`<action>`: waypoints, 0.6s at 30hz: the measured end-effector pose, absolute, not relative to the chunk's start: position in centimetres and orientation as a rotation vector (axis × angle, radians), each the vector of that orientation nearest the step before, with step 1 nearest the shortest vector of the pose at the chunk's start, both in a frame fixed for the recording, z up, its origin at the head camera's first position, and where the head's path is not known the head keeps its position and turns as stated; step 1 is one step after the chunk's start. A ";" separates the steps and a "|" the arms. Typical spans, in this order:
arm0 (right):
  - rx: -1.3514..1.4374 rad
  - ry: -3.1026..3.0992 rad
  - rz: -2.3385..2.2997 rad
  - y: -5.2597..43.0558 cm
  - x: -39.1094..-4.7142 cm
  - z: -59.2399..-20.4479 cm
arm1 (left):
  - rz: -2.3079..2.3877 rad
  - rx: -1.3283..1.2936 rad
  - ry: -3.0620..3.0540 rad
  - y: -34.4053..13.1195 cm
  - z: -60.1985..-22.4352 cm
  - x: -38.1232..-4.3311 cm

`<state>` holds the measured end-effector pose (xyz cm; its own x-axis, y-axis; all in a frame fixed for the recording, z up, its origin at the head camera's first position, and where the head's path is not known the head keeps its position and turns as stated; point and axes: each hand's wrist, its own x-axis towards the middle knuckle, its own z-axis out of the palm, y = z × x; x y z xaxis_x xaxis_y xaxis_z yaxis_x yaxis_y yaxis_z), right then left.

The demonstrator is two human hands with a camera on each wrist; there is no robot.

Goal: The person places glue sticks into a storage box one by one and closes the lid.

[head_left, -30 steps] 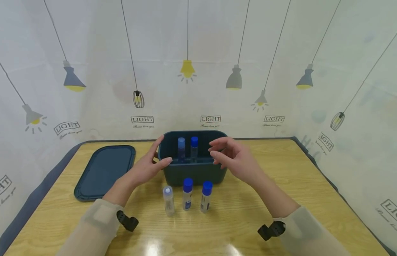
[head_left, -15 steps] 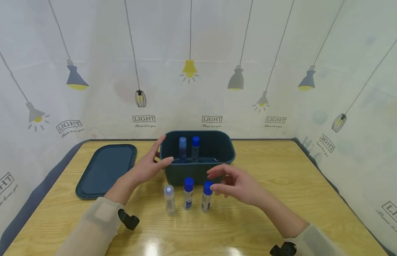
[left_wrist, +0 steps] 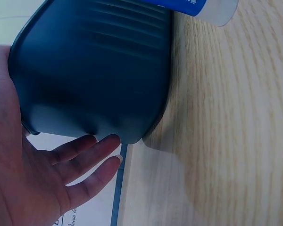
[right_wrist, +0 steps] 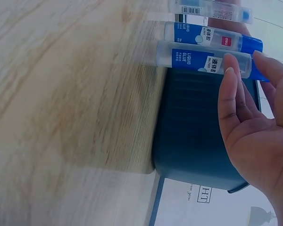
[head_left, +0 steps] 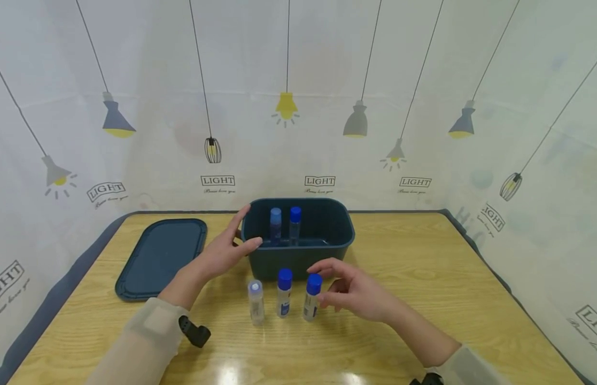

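My left hand (head_left: 226, 251) rests at the left end of a dark teal plastic bin (head_left: 279, 262), thumb along the near rim and fingers spread by the end wall. Inside the bin stand two liquid glue bottles, one with a pale blue cap (head_left: 276, 216) and one with a dark blue cap (head_left: 295, 215). In front, a row of three more stands on the table: a clear-capped bottle (head_left: 256, 305), a blue-capped middle one (head_left: 285, 293) and a blue-capped right one (head_left: 312, 299). My right hand (head_left: 356, 294) is at the right bottle, loosely bent fingers and thumb right beside its cap.
A dark teal lid (head_left: 163, 259) lies flat on the wooden table (head_left: 413, 256), left of the bin. Behind the table hangs a white curtain (head_left: 250, 69) printed with lamps.
My right hand has come down from above the bin's right side to the rightmost glue bottle on the table. The left hand stays at the bin.
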<state>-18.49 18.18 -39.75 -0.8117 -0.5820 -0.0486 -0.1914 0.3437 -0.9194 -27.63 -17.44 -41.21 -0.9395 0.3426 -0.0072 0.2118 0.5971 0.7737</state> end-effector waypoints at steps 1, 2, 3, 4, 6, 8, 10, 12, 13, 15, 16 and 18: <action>-0.682 2.244 -1.463 18.2 -18.5 -39.8 | 1.262 0.463 2.665 -17.4 -41.2 -27.6; -0.682 2.244 -1.465 18.2 -18.5 -39.9 | 1.262 0.461 2.664 -17.4 -41.2 -27.6; -0.683 2.244 -1.468 18.1 -18.5 -39.9 | 1.264 0.458 2.663 -17.4 -41.2 -27.5; -0.683 2.246 -1.469 18.1 -18.5 -40.0 | 1.266 0.455 2.662 -17.4 -41.2 -27.5; -0.686 2.253 -1.469 18.1 -18.6 -40.0 | 1.267 0.454 2.662 -17.3 -41.2 -27.5; -0.691 2.257 -1.470 18.1 -18.6 -40.0 | 1.264 0.453 2.664 -17.3 -41.1 -27.5; -0.696 2.261 -1.469 18.1 -18.6 -40.1 | 1.264 0.450 2.665 -17.3 -41.1 -27.5; -0.703 2.266 -1.469 18.1 -18.6 -40.1 | 1.265 0.448 2.666 -17.3 -41.1 -27.4; -0.708 2.270 -1.468 18.1 -18.6 -40.1 | 1.265 0.447 2.667 -17.3 -41.1 -27.4; -0.717 2.279 -1.464 18.1 -18.6 -40.1 | 1.264 0.448 2.668 -17.3 -41.1 -27.4; -0.723 2.286 -1.459 18.1 -18.6 -40.1 | 1.263 0.450 2.670 -17.3 -41.1 -27.4; -0.731 2.301 -1.448 18.1 -18.6 -40.1 | 1.263 0.454 2.669 -17.3 -41.1 -27.4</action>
